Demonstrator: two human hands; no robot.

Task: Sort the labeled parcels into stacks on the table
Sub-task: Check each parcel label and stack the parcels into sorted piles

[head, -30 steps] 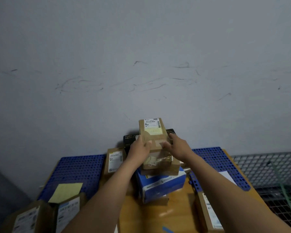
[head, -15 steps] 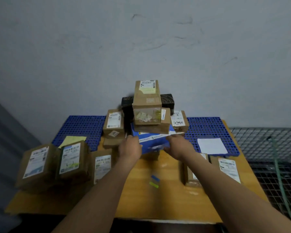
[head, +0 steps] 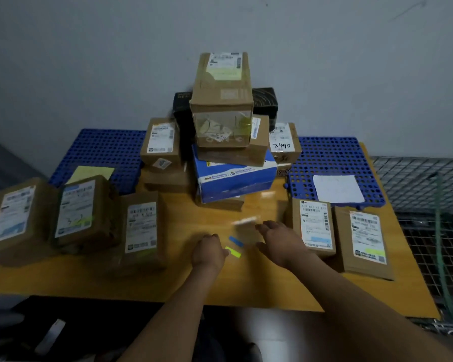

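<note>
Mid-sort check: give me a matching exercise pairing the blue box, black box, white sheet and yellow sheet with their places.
Things: 1 blue box; 2 black box; 3 white sheet; 4 yellow sheet.
Places: A on left blue mat; B behind top parcel; C on right blue mat; D under flat brown parcel.
Pairs: 1-D, 2-B, 3-C, 4-A.

Brown parcels (head: 221, 100), blue-and-white box (head: 236, 178), blue perforated mats (head: 332, 158), yellow table (head: 194, 220)

Dim, bluish light; motion blur throughout, wide-angle warp at edges.
</note>
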